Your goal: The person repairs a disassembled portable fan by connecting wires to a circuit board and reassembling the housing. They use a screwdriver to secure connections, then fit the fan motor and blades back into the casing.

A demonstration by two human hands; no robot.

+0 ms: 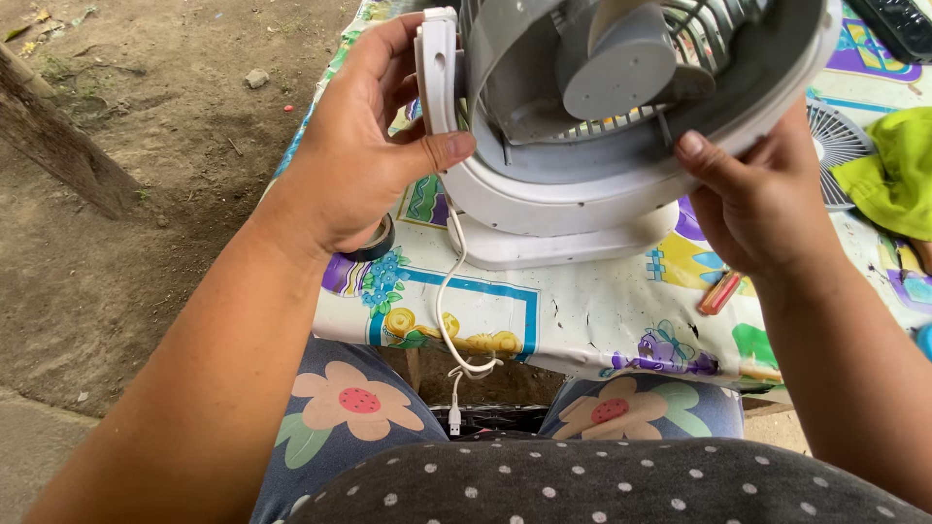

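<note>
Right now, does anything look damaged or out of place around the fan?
The fan has no front grille; a loose grille lies on the table. Its white cable dangles off the edge, unplugged.

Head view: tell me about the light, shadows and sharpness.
Head view: soft, even daylight with no hard shadows; the white fan held by the left hand and right hand is sharp, no glare; table and ground also clear; edges slightly stretched.
</note>
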